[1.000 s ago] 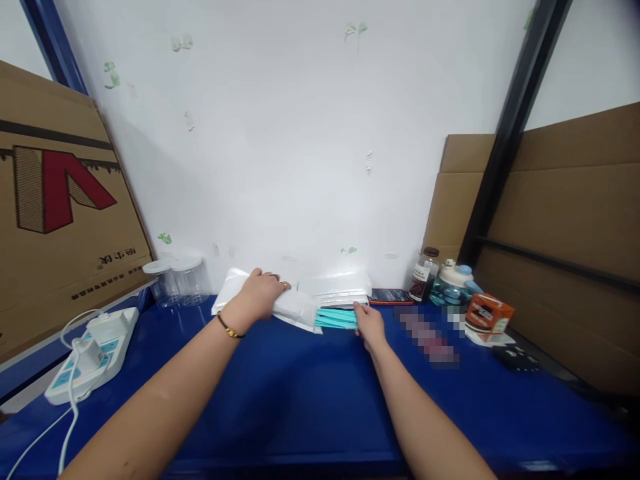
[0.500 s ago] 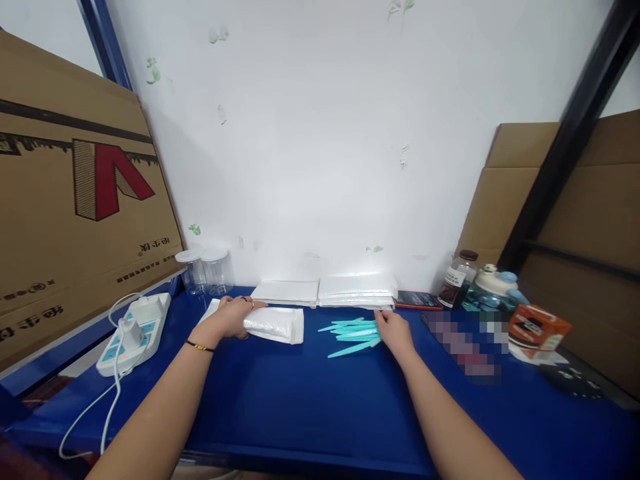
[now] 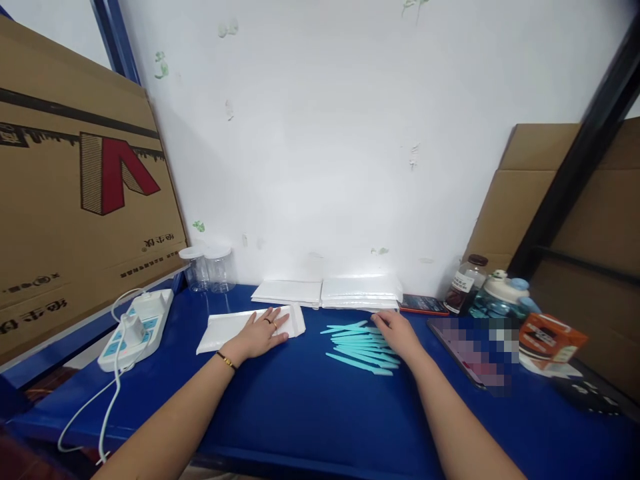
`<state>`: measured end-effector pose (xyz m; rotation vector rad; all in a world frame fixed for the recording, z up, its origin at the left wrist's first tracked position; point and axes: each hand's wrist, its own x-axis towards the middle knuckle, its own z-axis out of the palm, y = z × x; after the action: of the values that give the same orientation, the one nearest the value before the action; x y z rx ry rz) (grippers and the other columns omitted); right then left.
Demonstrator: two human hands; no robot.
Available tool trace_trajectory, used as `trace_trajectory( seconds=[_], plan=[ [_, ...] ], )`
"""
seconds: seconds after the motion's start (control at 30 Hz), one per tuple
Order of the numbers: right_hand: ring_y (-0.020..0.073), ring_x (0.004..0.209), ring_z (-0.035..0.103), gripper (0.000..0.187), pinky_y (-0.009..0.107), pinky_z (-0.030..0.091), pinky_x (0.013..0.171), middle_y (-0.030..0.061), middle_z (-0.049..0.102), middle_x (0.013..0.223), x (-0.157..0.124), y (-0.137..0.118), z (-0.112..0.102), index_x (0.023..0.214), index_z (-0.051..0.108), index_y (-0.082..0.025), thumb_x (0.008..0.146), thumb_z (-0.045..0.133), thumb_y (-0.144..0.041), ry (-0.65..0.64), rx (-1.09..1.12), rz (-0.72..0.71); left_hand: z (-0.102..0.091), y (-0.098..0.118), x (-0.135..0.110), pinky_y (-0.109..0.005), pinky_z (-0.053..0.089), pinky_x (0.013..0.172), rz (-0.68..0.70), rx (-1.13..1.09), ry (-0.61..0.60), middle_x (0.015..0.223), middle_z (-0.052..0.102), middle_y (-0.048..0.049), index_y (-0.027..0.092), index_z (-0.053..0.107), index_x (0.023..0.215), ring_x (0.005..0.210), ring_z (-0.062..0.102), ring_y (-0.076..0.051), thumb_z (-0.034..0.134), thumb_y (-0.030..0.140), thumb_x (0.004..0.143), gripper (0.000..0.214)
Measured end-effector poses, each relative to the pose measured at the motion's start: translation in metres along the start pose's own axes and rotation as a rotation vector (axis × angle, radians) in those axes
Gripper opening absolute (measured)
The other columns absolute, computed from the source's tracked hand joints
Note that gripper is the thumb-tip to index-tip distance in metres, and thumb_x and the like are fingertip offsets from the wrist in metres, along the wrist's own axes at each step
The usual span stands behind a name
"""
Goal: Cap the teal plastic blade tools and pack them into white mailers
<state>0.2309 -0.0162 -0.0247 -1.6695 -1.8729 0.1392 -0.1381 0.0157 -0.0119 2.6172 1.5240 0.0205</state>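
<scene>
My left hand (image 3: 261, 333) lies flat, fingers spread, on a stack of white plastic bags (image 3: 225, 328) on the blue table (image 3: 300, 407). My right hand (image 3: 397, 335) rests with fingers down on the right end of several teal plastic sticks (image 3: 356, 343) spread in a loose row on the table. Two more stacks of white bags (image 3: 327, 292) sit against the white wall behind both hands.
At the left are a white power strip (image 3: 137, 321) with cable, two clear jars (image 3: 209, 268) and a big cardboard box (image 3: 75, 200). At the right stand a phone (image 3: 423, 305), a brown bottle (image 3: 464, 283), a blue water bottle (image 3: 501, 300) and an orange box (image 3: 550, 337).
My left hand pulled the white bags toward me and flattened them. My right hand drew the teal sticks off the back stack and spread them on the table. The camera view shifted.
</scene>
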Motion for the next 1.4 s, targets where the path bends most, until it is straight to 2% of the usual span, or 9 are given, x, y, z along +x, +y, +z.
trace_trajectory(
  seconds=[0.13,0.3,0.5,0.63,0.87,0.97,1.07,1.23,1.4],
  plan=[
    [0.0217,0.093,0.059,0.03,0.032,0.043,0.084,0.0057,0.067,0.096,0.008,0.008,-0.012,0.093,0.068,-0.021,0.086,0.042,-0.035,-0.127,0.196,-0.141,0.007,-0.005,-0.006,-0.052,0.009,0.109,0.128,0.039,-0.02,0.152,0.009,-0.0064,0.032,0.013,0.144,0.139,0.008,-0.029,0.021,0.063,0.088,0.064],
    [0.0217,0.096,0.058,0.027,0.034,0.043,0.088,0.0065,0.066,0.102,0.008,0.022,-0.014,0.1,0.067,-0.021,0.083,0.047,-0.026,-0.24,0.17,-0.211,0.001,-0.013,-0.016,-0.049,0.008,0.11,0.295,0.027,-0.019,0.152,0.01,-0.0028,0.036,0.014,0.143,0.138,0.013,-0.028,0.025,0.061,0.088,0.061],
    [0.0222,0.109,0.053,0.032,0.037,0.039,0.097,0.0072,0.062,0.115,0.005,0.025,0.0,0.111,0.063,-0.022,0.087,0.043,-0.027,-0.197,0.158,-0.253,-0.002,-0.017,-0.006,-0.049,0.015,0.109,0.187,-0.009,0.039,0.149,0.023,-0.0019,0.037,0.019,0.142,0.136,0.022,-0.029,0.029,0.063,0.087,0.062],
    [0.0227,0.116,0.049,0.034,0.038,0.036,0.101,0.0057,0.059,0.123,0.002,0.022,0.003,0.116,0.061,-0.025,0.088,0.042,-0.029,-0.25,0.157,-0.274,0.003,-0.042,-0.006,-0.057,0.011,0.107,0.063,0.072,0.085,0.149,0.022,-0.0003,0.04,0.024,0.14,0.137,0.015,-0.033,0.029,0.065,0.085,0.06],
    [0.0226,0.112,0.052,0.035,0.038,0.037,0.099,0.0072,0.061,0.119,0.009,0.028,0.008,0.115,0.062,-0.022,0.088,0.042,-0.029,-0.199,0.187,-0.2,0.018,-0.077,-0.014,-0.052,0.015,0.107,-0.053,0.071,0.108,0.149,0.023,-0.0036,0.034,0.021,0.142,0.136,0.021,-0.03,0.026,0.06,0.088,0.06],
    [0.0227,0.108,0.053,0.032,0.038,0.038,0.097,0.0069,0.064,0.114,0.014,0.029,0.014,0.11,0.065,-0.022,0.087,0.043,-0.027,-0.175,0.167,-0.199,0.001,-0.05,-0.003,-0.046,0.021,0.106,-0.066,0.03,0.258,0.143,0.036,-0.0066,0.028,0.034,0.138,0.131,0.03,-0.028,0.029,0.057,0.089,0.058],
    [0.0224,0.103,0.055,0.024,0.037,0.039,0.093,0.0056,0.066,0.106,0.016,0.027,0.016,0.099,0.068,-0.023,0.084,0.05,-0.025,-0.167,0.169,-0.215,-0.014,0.006,0.025,-0.034,0.035,0.096,0.039,-0.076,0.361,0.124,0.055,-0.0069,0.023,0.052,0.124,0.113,0.049,-0.022,0.038,0.047,0.088,0.045],
    [0.0206,0.093,0.056,0.008,0.033,0.041,0.087,0.0046,0.065,0.097,0.01,0.022,0.013,0.079,0.067,-0.021,0.073,0.063,-0.022,-0.174,0.247,-0.186,-0.003,0.098,0.09,-0.024,0.043,0.074,0.235,-0.266,0.174,0.096,0.064,-0.0035,0.022,0.063,0.103,0.085,0.059,-0.017,0.052,0.039,0.08,0.031],
    [0.0192,0.09,0.055,0.006,0.03,0.041,0.081,0.0041,0.063,0.092,0.006,0.018,0.017,0.074,0.065,-0.019,0.069,0.067,-0.022,-0.162,0.247,-0.151,0.017,0.125,0.119,-0.021,0.038,0.056,0.263,-0.35,-0.004,0.076,0.064,-0.0003,0.019,0.065,0.083,0.068,0.057,-0.014,0.06,0.029,0.071,0.017]
  ],
)
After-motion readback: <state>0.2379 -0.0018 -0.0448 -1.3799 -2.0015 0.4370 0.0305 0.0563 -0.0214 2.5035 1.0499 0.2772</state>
